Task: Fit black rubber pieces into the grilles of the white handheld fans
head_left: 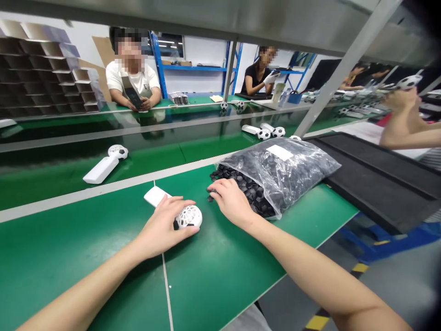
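The left hand (161, 225) is gripping a white fan (189, 217) while the open right hand (231, 202) is pushing into black pieces (248, 192) spilling from a bag (277, 172), risking strays sliding off the bench (213, 276).

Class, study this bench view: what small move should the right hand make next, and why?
Probably pinch one black piece from the pile spilling from the clear plastic bag: the right hand already rests on that pile, while the left hand holds the white lattice ball of a handheld fan, whose cells look mostly bare.
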Action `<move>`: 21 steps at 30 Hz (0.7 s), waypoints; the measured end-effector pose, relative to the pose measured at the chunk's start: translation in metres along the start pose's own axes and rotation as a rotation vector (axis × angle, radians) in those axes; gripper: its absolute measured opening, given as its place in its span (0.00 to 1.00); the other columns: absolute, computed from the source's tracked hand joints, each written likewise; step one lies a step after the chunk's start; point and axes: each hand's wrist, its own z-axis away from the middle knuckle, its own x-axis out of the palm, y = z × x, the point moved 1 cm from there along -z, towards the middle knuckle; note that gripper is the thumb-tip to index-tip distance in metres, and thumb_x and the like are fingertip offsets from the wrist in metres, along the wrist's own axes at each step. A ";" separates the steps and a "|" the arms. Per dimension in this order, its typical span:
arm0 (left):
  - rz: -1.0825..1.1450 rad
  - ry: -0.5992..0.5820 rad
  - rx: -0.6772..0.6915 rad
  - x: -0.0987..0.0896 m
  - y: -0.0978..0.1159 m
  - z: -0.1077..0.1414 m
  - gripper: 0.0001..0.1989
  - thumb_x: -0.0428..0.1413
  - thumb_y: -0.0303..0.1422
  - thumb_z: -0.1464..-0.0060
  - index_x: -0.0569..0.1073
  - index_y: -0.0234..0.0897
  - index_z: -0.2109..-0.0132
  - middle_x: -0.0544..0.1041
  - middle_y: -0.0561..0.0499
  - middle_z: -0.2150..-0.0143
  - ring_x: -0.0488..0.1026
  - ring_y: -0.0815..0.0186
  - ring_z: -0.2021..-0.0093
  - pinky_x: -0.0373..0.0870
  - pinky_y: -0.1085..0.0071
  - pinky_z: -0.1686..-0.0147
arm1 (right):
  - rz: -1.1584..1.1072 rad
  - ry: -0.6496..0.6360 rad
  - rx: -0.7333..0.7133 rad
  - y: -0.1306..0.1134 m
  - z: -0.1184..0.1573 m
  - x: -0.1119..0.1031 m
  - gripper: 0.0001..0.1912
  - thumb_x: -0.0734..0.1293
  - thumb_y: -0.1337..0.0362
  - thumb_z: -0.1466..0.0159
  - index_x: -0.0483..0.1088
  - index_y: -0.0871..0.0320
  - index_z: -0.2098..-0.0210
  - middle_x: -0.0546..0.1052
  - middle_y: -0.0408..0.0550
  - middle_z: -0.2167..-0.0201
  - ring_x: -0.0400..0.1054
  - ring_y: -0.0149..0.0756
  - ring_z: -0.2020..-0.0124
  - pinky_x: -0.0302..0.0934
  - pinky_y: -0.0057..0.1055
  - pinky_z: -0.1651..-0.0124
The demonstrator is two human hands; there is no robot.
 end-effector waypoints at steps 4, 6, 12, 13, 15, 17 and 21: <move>0.002 -0.106 -0.037 0.000 0.004 0.001 0.29 0.53 0.46 0.50 0.60 0.45 0.42 0.60 0.47 0.39 0.41 0.47 0.35 0.35 0.41 0.41 | 0.222 -0.118 -0.013 0.002 -0.001 0.004 0.11 0.62 0.64 0.38 0.71 0.57 0.57 0.73 0.51 0.57 0.59 0.42 0.56 0.59 0.37 0.54; -0.010 -0.061 -0.058 0.003 0.006 0.000 0.32 0.55 0.46 0.52 0.59 0.43 0.42 0.60 0.46 0.39 0.38 0.46 0.35 0.32 0.40 0.42 | 0.230 -0.165 -0.049 0.003 0.001 0.010 0.10 0.61 0.64 0.37 0.72 0.56 0.58 0.73 0.50 0.59 0.60 0.41 0.57 0.60 0.36 0.55; 0.116 -0.086 0.003 0.010 0.008 -0.001 0.36 0.61 0.42 0.57 0.59 0.42 0.42 0.61 0.47 0.40 0.39 0.48 0.35 0.31 0.42 0.41 | 0.036 -0.137 -0.151 0.019 0.010 0.019 0.05 0.62 0.67 0.39 0.70 0.57 0.66 0.73 0.49 0.63 0.64 0.39 0.60 0.62 0.36 0.57; 0.154 -0.097 0.023 0.010 0.006 -0.001 0.37 0.61 0.42 0.58 0.58 0.42 0.41 0.59 0.46 0.39 0.38 0.48 0.35 0.35 0.44 0.40 | -0.009 -0.138 -0.170 0.023 0.010 0.021 0.05 0.62 0.65 0.39 0.69 0.56 0.68 0.73 0.48 0.65 0.65 0.38 0.62 0.63 0.36 0.58; 0.218 -0.066 0.049 0.010 0.002 -0.002 0.38 0.61 0.43 0.58 0.59 0.40 0.41 0.58 0.44 0.38 0.37 0.50 0.34 0.40 0.47 0.40 | -0.078 -0.118 -0.172 0.033 0.011 0.028 0.07 0.60 0.61 0.38 0.69 0.55 0.68 0.74 0.47 0.68 0.68 0.37 0.65 0.65 0.33 0.62; 0.263 -0.020 0.085 0.009 0.000 -0.003 0.36 0.60 0.44 0.57 0.61 0.38 0.42 0.61 0.42 0.40 0.38 0.51 0.34 0.40 0.49 0.40 | -0.134 -0.044 -0.154 0.041 0.011 0.034 0.12 0.58 0.56 0.38 0.69 0.54 0.64 0.75 0.48 0.67 0.70 0.38 0.66 0.67 0.33 0.64; 0.347 -0.063 0.220 0.005 0.000 -0.003 0.35 0.59 0.45 0.56 0.63 0.32 0.43 0.61 0.39 0.40 0.44 0.53 0.35 0.42 0.55 0.39 | -0.185 0.060 -0.201 0.053 0.014 0.041 0.17 0.59 0.49 0.40 0.72 0.52 0.61 0.76 0.47 0.60 0.72 0.41 0.60 0.68 0.34 0.59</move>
